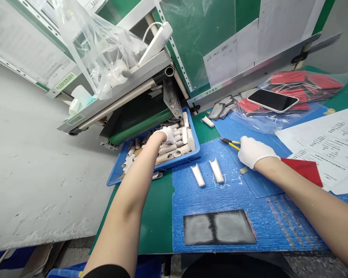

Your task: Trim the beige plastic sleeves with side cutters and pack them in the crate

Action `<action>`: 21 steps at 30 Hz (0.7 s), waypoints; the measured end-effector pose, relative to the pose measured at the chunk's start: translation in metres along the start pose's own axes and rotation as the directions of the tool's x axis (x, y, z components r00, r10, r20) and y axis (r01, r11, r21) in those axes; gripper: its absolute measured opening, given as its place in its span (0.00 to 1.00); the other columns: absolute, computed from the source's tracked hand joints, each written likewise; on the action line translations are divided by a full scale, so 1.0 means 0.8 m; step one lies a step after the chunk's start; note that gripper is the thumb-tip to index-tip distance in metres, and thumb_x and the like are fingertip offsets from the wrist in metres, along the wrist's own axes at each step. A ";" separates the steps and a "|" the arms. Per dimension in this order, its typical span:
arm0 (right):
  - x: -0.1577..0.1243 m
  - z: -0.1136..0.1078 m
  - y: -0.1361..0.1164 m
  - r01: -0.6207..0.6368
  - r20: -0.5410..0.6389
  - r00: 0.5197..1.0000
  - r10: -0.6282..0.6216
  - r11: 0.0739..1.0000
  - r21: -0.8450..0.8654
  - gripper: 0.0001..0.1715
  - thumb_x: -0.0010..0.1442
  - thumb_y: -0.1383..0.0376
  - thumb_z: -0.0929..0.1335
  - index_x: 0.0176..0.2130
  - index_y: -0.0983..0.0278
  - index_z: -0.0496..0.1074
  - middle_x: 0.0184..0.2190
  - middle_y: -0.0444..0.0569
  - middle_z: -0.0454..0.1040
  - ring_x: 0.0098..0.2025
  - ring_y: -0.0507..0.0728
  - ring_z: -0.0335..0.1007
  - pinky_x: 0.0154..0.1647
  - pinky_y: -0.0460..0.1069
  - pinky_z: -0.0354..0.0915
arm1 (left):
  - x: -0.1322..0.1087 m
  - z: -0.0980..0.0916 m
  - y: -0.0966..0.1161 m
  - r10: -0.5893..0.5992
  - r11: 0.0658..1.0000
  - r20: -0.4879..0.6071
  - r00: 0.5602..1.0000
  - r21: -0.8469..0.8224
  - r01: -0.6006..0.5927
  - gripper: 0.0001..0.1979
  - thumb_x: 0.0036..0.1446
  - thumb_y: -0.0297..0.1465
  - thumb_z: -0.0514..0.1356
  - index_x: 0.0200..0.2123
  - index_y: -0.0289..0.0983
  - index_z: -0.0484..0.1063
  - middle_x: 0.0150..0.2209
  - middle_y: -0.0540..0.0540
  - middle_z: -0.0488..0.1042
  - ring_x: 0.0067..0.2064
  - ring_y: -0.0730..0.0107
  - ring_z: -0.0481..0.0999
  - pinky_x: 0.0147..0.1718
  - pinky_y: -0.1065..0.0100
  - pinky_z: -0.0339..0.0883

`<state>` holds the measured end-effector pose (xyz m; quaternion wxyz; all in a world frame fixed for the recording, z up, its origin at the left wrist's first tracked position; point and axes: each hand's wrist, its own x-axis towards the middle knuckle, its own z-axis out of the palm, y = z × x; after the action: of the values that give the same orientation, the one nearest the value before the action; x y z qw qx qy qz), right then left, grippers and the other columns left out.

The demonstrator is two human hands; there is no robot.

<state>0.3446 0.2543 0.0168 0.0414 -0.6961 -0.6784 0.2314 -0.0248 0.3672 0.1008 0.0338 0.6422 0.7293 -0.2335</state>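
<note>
Left white-gloved hand (166, 135) among white tubes (167, 148) in blue plastic tray (179, 159), far-left corner of desk (158, 220), grip unclear; right white-gloved hand (256, 151) clenches yellow-handled cutters (231, 143).

We face a green board (197, 31) hung with papers (232, 50) at twelve o'clock. A scuffed grey panel (46, 170) fills nine o'clock, and a grey floor (78, 242) shows at seven.

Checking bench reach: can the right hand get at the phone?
Probably yes: nothing stands between the right hand and the phone, which lies on a clear plastic bag, though it grips yellow-handled pliers.
</note>
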 end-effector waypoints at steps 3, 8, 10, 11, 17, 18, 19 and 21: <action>0.001 -0.002 0.002 -0.003 0.016 1.000 0.003 1.000 -0.002 0.19 0.66 0.63 0.65 0.54 0.65 0.72 0.49 0.67 0.77 0.47 0.72 0.80 0.48 0.64 0.72 | 0.001 -0.004 0.002 -0.008 1.000 0.019 1.000 0.029 0.008 0.66 0.33 0.45 0.78 0.74 0.35 0.55 0.71 0.23 0.62 0.65 0.32 0.73 0.57 0.49 0.73; 0.006 0.000 0.000 0.035 -0.007 0.999 -0.035 0.996 0.088 0.22 0.66 0.64 0.64 0.57 0.65 0.71 0.48 0.66 0.79 0.47 0.72 0.79 0.48 0.62 0.70 | -0.010 -0.002 -0.006 0.042 0.998 -0.020 0.999 0.037 -0.041 0.60 0.36 0.49 0.76 0.71 0.35 0.61 0.69 0.26 0.66 0.65 0.36 0.72 0.61 0.52 0.70; 0.007 0.002 -0.002 0.060 -0.035 0.998 -0.056 0.992 0.107 0.25 0.66 0.65 0.63 0.60 0.64 0.69 0.50 0.65 0.79 0.49 0.71 0.79 0.48 0.60 0.69 | -0.015 0.002 -0.014 0.062 0.998 -0.018 0.998 0.011 -0.062 0.59 0.39 0.50 0.75 0.73 0.38 0.60 0.68 0.31 0.70 0.64 0.40 0.74 0.60 0.56 0.71; 0.007 0.003 -0.003 0.070 -0.055 0.996 -0.065 0.991 0.111 0.25 0.66 0.65 0.63 0.61 0.64 0.68 0.50 0.64 0.79 0.49 0.70 0.79 0.47 0.59 0.68 | -0.017 0.004 -0.018 0.068 0.998 -0.015 0.998 -0.005 -0.068 0.59 0.39 0.50 0.75 0.73 0.40 0.60 0.68 0.33 0.71 0.63 0.43 0.75 0.59 0.58 0.71; -0.015 -0.002 -0.006 0.285 -0.297 0.929 -0.220 0.939 0.195 0.21 0.66 0.68 0.63 0.56 0.65 0.72 0.45 0.65 0.80 0.42 0.68 0.77 0.40 0.55 0.63 | -0.028 0.010 -0.018 0.052 0.994 -0.109 0.993 -0.089 -0.061 0.44 0.43 0.46 0.74 0.63 0.38 0.71 0.61 0.33 0.77 0.58 0.41 0.79 0.55 0.55 0.74; -0.020 -0.005 -0.006 0.320 -0.325 0.914 -0.244 0.925 0.203 0.21 0.67 0.68 0.62 0.57 0.65 0.71 0.46 0.65 0.80 0.42 0.67 0.77 0.40 0.55 0.63 | -0.032 0.008 -0.017 0.040 0.993 -0.156 0.987 -0.103 -0.056 0.41 0.45 0.45 0.73 0.61 0.38 0.71 0.60 0.33 0.78 0.57 0.41 0.80 0.54 0.54 0.73; -0.024 -0.007 -0.008 0.341 -0.345 0.903 -0.257 0.916 0.211 0.20 0.68 0.68 0.61 0.57 0.65 0.71 0.46 0.65 0.80 0.43 0.67 0.76 0.40 0.54 0.63 | -0.037 0.005 -0.017 0.028 0.991 -0.206 0.978 -0.120 -0.054 0.38 0.48 0.44 0.72 0.61 0.38 0.70 0.59 0.33 0.78 0.56 0.42 0.80 0.53 0.54 0.73; -0.029 -0.009 -0.011 0.355 -0.366 0.894 -0.258 0.906 0.229 0.19 0.69 0.67 0.61 0.56 0.66 0.70 0.45 0.64 0.80 0.42 0.66 0.76 0.40 0.54 0.64 | -0.050 0.000 -0.017 0.011 0.987 -0.300 0.954 -0.150 -0.059 0.32 0.54 0.44 0.70 0.59 0.39 0.69 0.57 0.35 0.79 0.54 0.45 0.80 0.51 0.55 0.73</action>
<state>0.3400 0.2347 0.0322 0.2913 -0.5940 -0.7228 0.1997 -0.0308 0.3293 0.1193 -0.0220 0.6782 0.7307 -0.0750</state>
